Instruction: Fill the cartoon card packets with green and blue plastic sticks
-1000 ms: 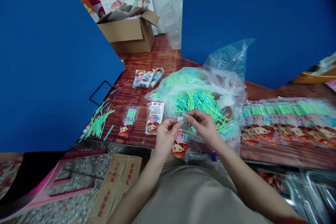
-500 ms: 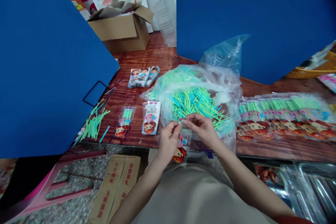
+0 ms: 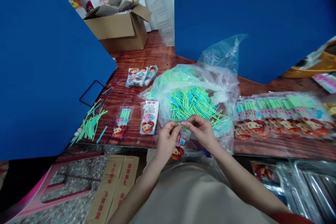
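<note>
My left hand (image 3: 166, 139) and my right hand (image 3: 201, 132) meet at the fingertips in front of my body, pinching the thin top of a cartoon-printed plastic packet (image 3: 177, 148). Its top is mostly hidden by my fingers. Just behind my hands lies an open clear plastic bag (image 3: 189, 80) holding a heap of green and blue sticks (image 3: 194, 103). A filled packet (image 3: 123, 121) and a white-backed packet (image 3: 149, 117) lie to the left, and loose green sticks (image 3: 91, 124) lie further left.
The wooden table (image 3: 147, 54) carries a long row of packets (image 3: 280, 115) at right and a small group of packets (image 3: 141, 76) at back. Behind stand a cardboard box (image 3: 118, 28) and clear plastic trays (image 3: 162, 17). Blue panels (image 3: 52, 59) fill much of the view.
The whole scene has shifted slightly left and up in view. My hands have drawn closer over the packet, and my left hand now covers more of it.
</note>
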Demonstrator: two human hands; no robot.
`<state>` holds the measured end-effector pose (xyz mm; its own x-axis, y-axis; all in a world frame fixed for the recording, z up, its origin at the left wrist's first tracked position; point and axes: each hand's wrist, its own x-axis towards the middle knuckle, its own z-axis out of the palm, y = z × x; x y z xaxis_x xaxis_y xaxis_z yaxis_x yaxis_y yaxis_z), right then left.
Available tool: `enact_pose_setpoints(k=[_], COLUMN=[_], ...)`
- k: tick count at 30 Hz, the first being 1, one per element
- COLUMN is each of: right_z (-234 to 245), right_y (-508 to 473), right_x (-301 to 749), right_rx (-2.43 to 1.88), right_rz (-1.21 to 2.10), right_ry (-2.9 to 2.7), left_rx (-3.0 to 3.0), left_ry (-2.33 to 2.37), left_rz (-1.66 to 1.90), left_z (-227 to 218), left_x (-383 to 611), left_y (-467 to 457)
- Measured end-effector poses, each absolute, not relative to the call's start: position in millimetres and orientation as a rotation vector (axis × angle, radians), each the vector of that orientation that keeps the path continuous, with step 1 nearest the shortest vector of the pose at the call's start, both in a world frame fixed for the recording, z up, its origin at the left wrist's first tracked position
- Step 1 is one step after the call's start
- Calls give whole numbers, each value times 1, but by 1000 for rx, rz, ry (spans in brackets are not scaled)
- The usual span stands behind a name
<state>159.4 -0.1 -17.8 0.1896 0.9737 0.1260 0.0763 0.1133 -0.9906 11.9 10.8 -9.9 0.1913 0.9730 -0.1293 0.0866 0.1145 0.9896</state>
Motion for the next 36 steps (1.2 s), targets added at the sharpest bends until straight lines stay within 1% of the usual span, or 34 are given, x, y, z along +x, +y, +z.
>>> enact_pose_setpoints(k=[7, 8, 11, 16, 22, 28, 36], right_z=[-20, -22, -25, -17, -15, -14, -18], right_y=[6, 10, 29, 66, 100, 112, 115], right_x=[188, 200, 235, 242, 197, 190, 196], right_rx=[-1224, -1278, -1558, -2072, -2316, -2401, -2326], right_rz=[1024, 988, 729, 507, 464, 491, 574], right_ry=[-1201, -1159, -1184, -1680, -1792, -1850, -1945], left_rx=[1031, 1016, 985, 990, 983, 972, 991], left_ry=[1219, 1226, 1253, 1258, 1255, 1263, 1248], left_rz=[911, 925, 994, 1066, 1038, 1053, 1051], left_z=[-9, -9, -12, -14, -14, -18, -17], left_x=[6, 4, -2, -3, -6, -10, -5], left_y=[7, 8, 11, 15, 13, 13, 12])
